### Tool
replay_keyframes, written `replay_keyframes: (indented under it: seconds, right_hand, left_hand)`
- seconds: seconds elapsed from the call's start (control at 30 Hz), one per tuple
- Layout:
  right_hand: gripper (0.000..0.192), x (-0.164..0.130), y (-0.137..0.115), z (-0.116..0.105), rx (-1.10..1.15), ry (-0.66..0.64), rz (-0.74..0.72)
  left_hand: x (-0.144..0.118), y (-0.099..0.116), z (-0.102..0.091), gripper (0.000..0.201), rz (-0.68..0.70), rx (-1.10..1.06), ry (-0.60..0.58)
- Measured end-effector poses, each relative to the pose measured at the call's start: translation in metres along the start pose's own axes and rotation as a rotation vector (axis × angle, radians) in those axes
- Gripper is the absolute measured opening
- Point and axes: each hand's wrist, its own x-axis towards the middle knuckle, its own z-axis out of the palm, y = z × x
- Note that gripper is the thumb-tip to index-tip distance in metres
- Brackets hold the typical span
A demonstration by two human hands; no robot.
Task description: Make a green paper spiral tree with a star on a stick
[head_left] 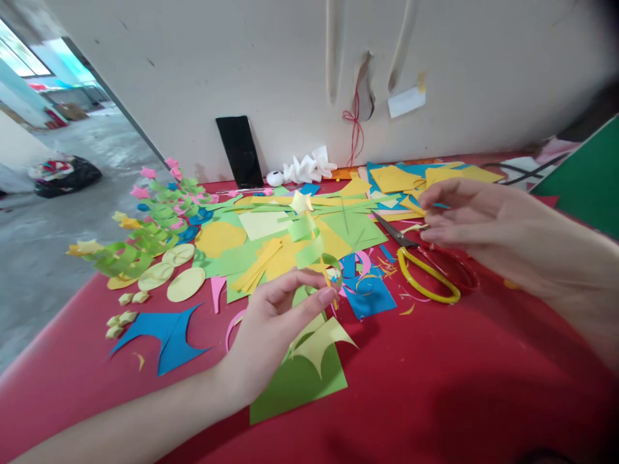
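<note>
Left hand (pixel 271 322), centre frame: thumb and fingertips pinched on base of green paper spiral (pixel 309 248), which rises toward yellow star (pixel 300 202) at top. Right hand (pixel 476 222), right of frame: fingers loosely curled, holding nothing, hovering over scissors (pixel 425 267) on red table (pixel 435 386). Judgement: keep pinch light and low, or coil flattens; support spiral upright so turns hang evenly.

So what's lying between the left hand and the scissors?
In the head view, a blue paper scrap with pink curls lies between the left hand and the scissors.
</note>
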Motion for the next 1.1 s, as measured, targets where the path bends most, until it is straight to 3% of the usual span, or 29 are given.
replay_keyframes:
  seconds: [0.17,0.4,0.87,1.1]
  right_hand:
    - [0.039,0.0,0.0016,-0.0038,0.034,-0.035,0.004]
    - [0.021,0.0036,-0.0031,-0.0013,0.091,-0.147,0.043]
    - [0.048,0.0,-0.0029,-0.0003,-0.111,-0.077,-0.065]
    - [0.046,0.0005,0.0003,-0.005,-0.128,-0.029,-0.109]
  left_hand:
    - [-0.0007,0.0004,-0.0004,0.003,-0.003,0.007,0.001]
    - [0.0003,-0.0003,0.0007,0.003,-0.002,0.015,-0.007]
    - [0.0003,-0.0004,0.0003,0.004,-0.017,0.029,0.011]
    - [0.0001,0.0005,0.0006,0.003,-0.033,0.026,0.02]
